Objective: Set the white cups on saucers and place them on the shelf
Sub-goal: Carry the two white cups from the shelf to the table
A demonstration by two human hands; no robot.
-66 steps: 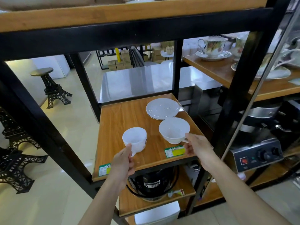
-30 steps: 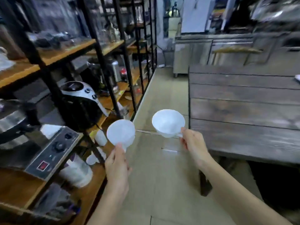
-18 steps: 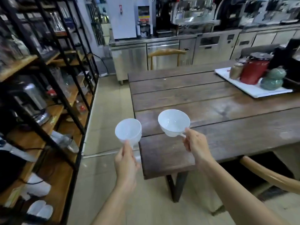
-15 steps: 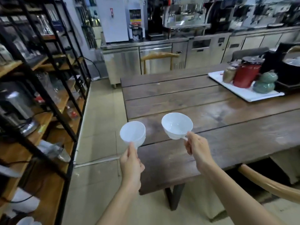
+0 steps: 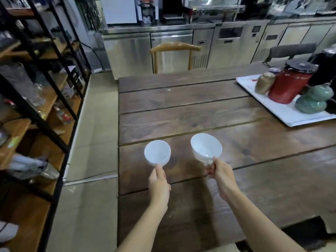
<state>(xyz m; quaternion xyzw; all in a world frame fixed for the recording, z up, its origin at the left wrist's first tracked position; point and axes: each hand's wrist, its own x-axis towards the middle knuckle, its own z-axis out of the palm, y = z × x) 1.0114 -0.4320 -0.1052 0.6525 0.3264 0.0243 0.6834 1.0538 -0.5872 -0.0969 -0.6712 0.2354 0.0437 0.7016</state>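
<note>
So, head view: 2 white cups held up over the near part of a dark plank table (image 5: 181, 110), apart from each other, neither visibly touching the wood. Left hand (image 5: 159, 182) pinches the narrower left cup (image 5: 157, 152) at its near side; right hand (image 5: 221, 176) grips the wider right cup (image 5: 206, 147) by its handle. Both openings tilted toward cam. Far right: white tray (image 5: 283, 113) w/ a red canister (image 5: 289, 86). Black-framed shelf (image 5: 54, 113) at left.

Head camera looks forward and down over the table (image 5: 181, 106).
</note>
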